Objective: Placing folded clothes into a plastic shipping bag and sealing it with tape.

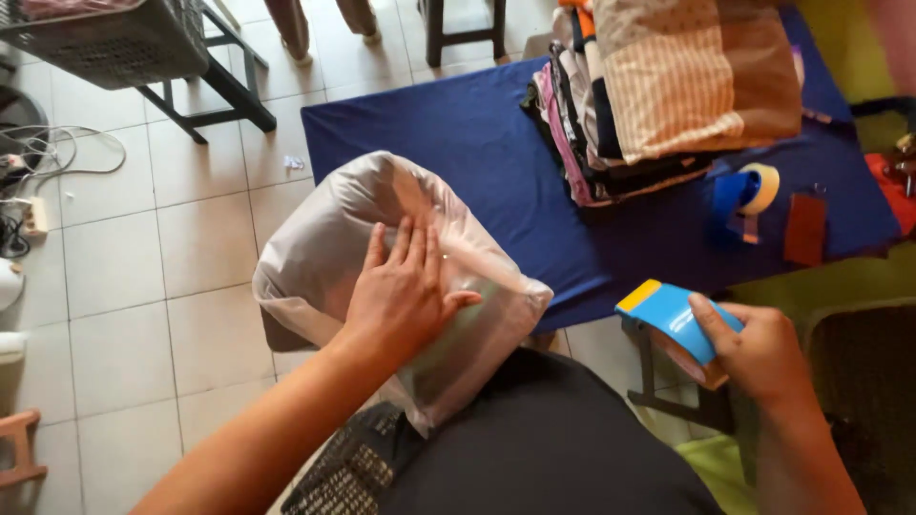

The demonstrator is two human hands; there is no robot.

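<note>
A grey-white plastic mailer bag (334, 229) with something folded inside rests against my lap. My left hand (401, 291) lies flat on top of it, fingers spread, pressing it down. My right hand (759, 348) grips a blue tape dispenser (673, 319) with a yellow end, held in the air to the right of the bag, just off the table's near edge.
A table with a dark blue cover (477, 143) holds a stack of folded clothes (658, 95), a second blue tape dispenser (749, 195) and a small brown card (806, 229). A grey basket on a stand (124, 43), cables (38, 162) and a person's legs (320, 24) are on the tiled floor.
</note>
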